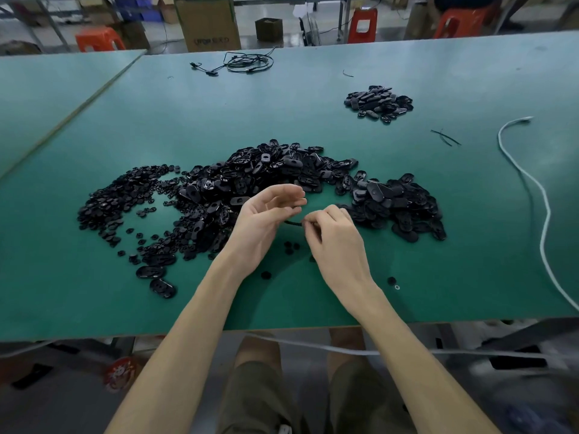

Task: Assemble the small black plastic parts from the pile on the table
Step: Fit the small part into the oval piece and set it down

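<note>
Part presented between the hands, short of the main pile.
The right hand (332,236) pinched a small black part (293,223) at its fingertips, offering it to the left hand (266,214), which sat just beside it, palm up and fingers relaxed, apparently ready for mating. The pile (266,180) lay just beyond both hands, within easy reach.

Table (407,277): main pile of parts (269,173) lying at its centre; spread of discs (122,198) lying against the pile's left side; smaller pile (379,103) sitting well behind, to the right; cable (244,62) lying near the far edge; cord (532,195) trailing along the right side. Left hand (266,214) and right hand (332,236) hovering side by side before the main pile, the right pinching a single part (293,223) between them. Box (206,23) and stool (362,25) standing behind the table.
</note>
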`<state>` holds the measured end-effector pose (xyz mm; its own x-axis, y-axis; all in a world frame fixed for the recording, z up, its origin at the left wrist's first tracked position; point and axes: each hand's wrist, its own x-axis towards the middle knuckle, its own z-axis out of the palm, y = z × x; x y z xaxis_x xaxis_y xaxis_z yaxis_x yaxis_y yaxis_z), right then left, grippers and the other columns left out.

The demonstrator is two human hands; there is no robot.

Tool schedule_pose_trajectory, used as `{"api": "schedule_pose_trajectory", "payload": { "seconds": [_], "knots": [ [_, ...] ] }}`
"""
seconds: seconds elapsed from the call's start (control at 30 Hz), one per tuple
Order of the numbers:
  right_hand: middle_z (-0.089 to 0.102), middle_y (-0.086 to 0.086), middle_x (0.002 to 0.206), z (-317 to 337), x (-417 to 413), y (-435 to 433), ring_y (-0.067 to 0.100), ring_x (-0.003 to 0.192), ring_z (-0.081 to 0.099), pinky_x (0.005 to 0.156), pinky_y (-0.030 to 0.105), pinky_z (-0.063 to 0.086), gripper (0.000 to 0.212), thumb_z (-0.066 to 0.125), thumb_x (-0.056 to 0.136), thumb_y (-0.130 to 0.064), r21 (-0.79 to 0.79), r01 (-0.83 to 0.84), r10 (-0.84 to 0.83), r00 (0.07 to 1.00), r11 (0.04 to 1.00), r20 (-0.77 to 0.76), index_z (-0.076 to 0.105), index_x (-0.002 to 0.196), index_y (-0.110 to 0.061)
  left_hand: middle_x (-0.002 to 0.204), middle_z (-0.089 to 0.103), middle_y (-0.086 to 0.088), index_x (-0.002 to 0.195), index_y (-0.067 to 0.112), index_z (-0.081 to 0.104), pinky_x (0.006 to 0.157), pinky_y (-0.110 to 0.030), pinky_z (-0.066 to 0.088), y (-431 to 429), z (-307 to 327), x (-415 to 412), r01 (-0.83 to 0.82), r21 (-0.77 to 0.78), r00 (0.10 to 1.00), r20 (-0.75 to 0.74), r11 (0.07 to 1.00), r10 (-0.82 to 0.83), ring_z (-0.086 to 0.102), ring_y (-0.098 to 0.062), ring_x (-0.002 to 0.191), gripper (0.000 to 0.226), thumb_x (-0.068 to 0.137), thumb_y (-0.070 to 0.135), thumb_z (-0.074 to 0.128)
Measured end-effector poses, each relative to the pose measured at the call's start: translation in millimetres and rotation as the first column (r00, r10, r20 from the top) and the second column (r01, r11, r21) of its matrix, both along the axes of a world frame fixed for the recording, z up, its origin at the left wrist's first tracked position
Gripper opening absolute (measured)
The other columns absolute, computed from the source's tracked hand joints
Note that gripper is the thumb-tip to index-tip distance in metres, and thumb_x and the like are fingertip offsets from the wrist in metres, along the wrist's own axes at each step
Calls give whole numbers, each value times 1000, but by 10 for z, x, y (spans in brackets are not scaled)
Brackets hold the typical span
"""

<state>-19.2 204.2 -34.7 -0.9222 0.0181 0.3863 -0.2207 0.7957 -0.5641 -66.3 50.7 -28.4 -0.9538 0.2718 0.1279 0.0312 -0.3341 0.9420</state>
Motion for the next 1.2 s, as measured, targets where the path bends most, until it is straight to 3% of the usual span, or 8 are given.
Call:
{"api": "schedule_pose_trajectory", "payload": {
  "seconds": [0.1, 0.23, 0.4, 0.57, 0.7, 0.83, 1.2],
  "knots": [
    [62, -3, 97, 13, -43, 64, 16, 95, 59, 85, 27, 47, 12, 64, 104, -17, -302, 9, 5, 999, 953, 48, 74, 100, -12, 126, 70, -11, 121, 2, 68, 116, -41, 43, -4, -30, -4, -52, -102, 997, -53, 993, 47, 62, -27, 124, 37, 92, -17, 54],
    [70, -3, 101, 18, -54, 137, 4, 91, 64, 81, 14, 47, 7, 66, 102, -19, -497, 44, 4, 995, 867, 96, 73, 102, -19, 124, 72, -8, 121, 6, 72, 101, -34, 52, 17, -37, 22, 2, -217, 998, -64, 976, -17, 65, -21, 115, 31, 96, -8, 59],
    [74, -4, 100, 4, -64, 159, 0, 89, 66, 79, 8, 45, 11, 68, 101, -19, -532, 42, 19, 994, 846, 108, 77, 105, -14, 119, 75, -6, 116, 9, 75, 92, -28, 54, 40, -62, 28, -1, -280, 998, -59, 960, -16, 66, -17, 109, 25, 99, -5, 62],
    [75, -9, 94, 1, -69, 183, 4, 88, 68, 83, 22, 55, 9, 68, 102, -21, -637, 39, 12, 997, 770, 76, 74, 106, -16, 117, 76, -14, 120, 3, 73, 94, -32, 56, 50, -83, 7, -29, -259, 999, -29, 965, 22, 70, -23, 110, 22, 100, 1, 64],
    [72, -9, 81, -27, -87, 194, 6, 75, 66, 73, 25, 54, 10, 66, 103, -25, -667, 36, 10, 998, 744, 65, 74, 101, -18, 112, 76, -13, 122, 1, 72, 92, -33, 58, 62, -78, 2, -45, -251, 999, -2, 967, 45, 72, -20, 98, 23, 100, 5, 65],
    [72, -10, 76, -44, -90, 212, 6, 68, 63, 68, 22, 48, 10, 68, 101, -27, -718, 26, 25, 998, 696, 60, 76, 99, -20, 117, 72, -27, 127, 1, 68, 90, -33, 58, 64, -74, -2, -36, -247, 999, 18, 968, 41, 70, -20, 91, 28, 100, 6, 66],
    [77, -6, 86, -54, -97, 226, 10, 81, 73, 66, 21, 53, 11, 69, 99, -11, -771, -13, 48, 999, 637, 24, 76, 101, -19, 119, 71, -25, 126, 9, 73, 94, -37, 56, 42, -89, -9, -31, -249, 999, 5, 968, 33, 65, -20, 93, 27, 99, 14, 69]
  ]
}}
